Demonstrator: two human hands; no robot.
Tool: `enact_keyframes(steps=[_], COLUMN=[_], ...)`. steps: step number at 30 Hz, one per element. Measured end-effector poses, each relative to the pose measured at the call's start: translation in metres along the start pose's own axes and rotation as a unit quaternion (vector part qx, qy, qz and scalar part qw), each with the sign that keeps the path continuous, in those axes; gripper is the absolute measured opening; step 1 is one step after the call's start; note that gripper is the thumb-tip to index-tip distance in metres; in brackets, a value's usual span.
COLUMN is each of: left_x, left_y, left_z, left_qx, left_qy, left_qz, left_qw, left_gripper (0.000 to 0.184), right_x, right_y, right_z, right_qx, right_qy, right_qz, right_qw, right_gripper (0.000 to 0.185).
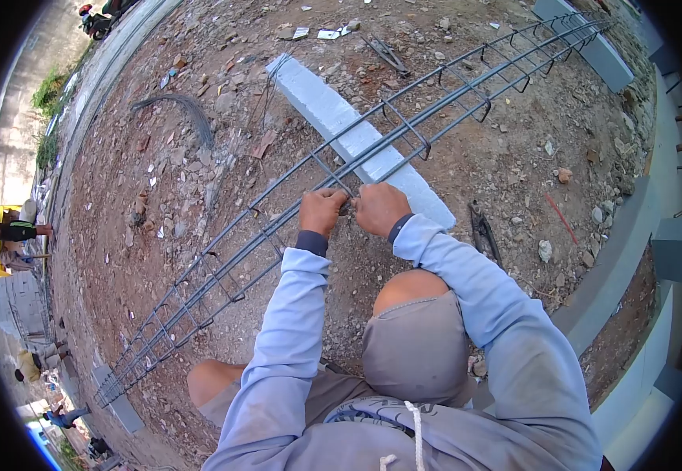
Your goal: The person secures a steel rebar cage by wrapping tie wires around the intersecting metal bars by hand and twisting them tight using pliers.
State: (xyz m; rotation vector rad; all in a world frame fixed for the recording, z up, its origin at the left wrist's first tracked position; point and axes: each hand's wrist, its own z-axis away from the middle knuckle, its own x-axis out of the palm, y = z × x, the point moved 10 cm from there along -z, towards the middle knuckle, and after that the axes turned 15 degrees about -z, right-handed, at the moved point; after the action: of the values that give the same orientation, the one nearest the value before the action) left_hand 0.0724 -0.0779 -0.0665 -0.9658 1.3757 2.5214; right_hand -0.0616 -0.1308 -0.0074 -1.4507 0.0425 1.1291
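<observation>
A long cage of steel bars and square stirrups (231,265) runs diagonally across the view, resting on a pale block (321,102) under its middle. My left hand (322,212) is closed at the near side of the cage, its fingers pinched by a bar. Close beside it, my right hand (380,209) is closed too, at the block's edge near a stirrup. The two hands are a small gap apart. What lies between their fingers is too small to name.
Pliers-like tools lie at right (484,234) and at top (386,56). A bundle of thin wire (188,110) is on the rubble ground. More blocks support the cage's ends (604,59). Several people are at far left, one in dark clothing (12,231).
</observation>
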Motion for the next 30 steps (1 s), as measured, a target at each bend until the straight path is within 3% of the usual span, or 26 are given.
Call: enact_keyframes(steps=[6,12,18,24,30], left_x=[-0.015,-0.019,-0.021,-0.018,-0.014], left_y=[0.022,0.033,0.020,0.026,0.066], left_z=[0.001,0.023,0.031,0.043,0.081], left_qx=[0.006,-0.040,0.034,0.099,0.259], left_qy=[0.079,0.148,0.214,0.153,0.191], left_qz=[-0.199,-0.181,-0.078,0.002,-0.188], left_qw=[0.977,0.971,0.973,0.983,0.928], left_gripper=[0.020,0.020,0.022,0.018,0.019], right_x=[0.010,0.009,0.008,0.000,0.004], right_y=[-0.008,-0.009,0.001,0.002,0.005], right_z=[0.002,0.001,-0.002,0.003,0.000], right_qx=[-0.051,-0.052,-0.014,0.021,0.000], right_qy=[-0.031,-0.031,0.013,0.017,0.024], right_qz=[0.076,0.075,0.028,-0.019,-0.033], right_qw=[0.995,0.995,0.999,0.999,0.999], right_gripper=[0.018,0.017,0.017,0.020,0.020])
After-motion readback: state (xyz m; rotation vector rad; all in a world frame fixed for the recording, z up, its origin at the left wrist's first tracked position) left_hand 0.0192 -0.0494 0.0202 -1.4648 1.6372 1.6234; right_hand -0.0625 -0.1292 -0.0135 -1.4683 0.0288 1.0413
